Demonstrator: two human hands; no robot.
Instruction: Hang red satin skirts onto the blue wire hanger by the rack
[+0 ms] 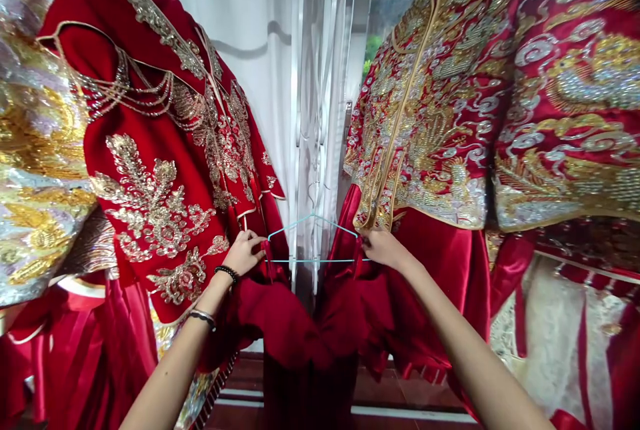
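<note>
In the middle of the head view a dark red garment (310,330) hangs by narrow straps from a thin pale-blue hanger (313,261). My left hand (245,251), with a black bead bracelet (226,274) at the wrist, pinches the left strap (267,253) by the hanger's left end. At the other end, my right hand (381,247) has its fingers closed around the right strap (358,253); its fingertips are partly hidden. Between the hands the garment's top edge sags into folds. The hanger's hook stands upright in front of the white posts.
A red jacket with silver embroidery (165,197) hangs close on the left, beside a gold-and-white sequined garment (35,137). Red jackets with gold beadwork (425,97) hang on the right. White metal posts (300,83) and a white curtain (245,37) stand behind.
</note>
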